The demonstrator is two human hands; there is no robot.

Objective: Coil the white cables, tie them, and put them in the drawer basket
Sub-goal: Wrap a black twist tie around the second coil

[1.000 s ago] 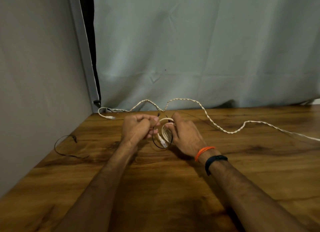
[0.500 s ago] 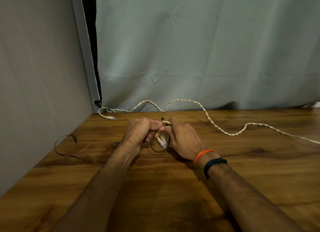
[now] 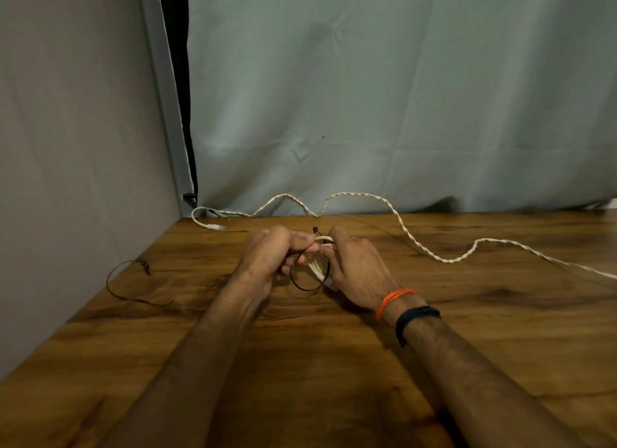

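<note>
Near the middle of the worktop (image 3: 334,364), the right hand (image 3: 357,270) grips a small coiled white cable (image 3: 321,247) so its loops stay together, while the left hand (image 3: 272,257) pinches one black tie (image 3: 305,285) looped round it, apparently cinching. One long white cable (image 3: 417,244) trails uncoiled along the back edge; a second tie (image 3: 128,285) waits near the left edge. No basket shows.

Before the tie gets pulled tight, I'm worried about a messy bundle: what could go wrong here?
The black cable tie loops loosely around the coiled white cable pinched between left hand and right hand; coils could slip out. The twisted white cable lying uncoiled nearby could snag.
</note>
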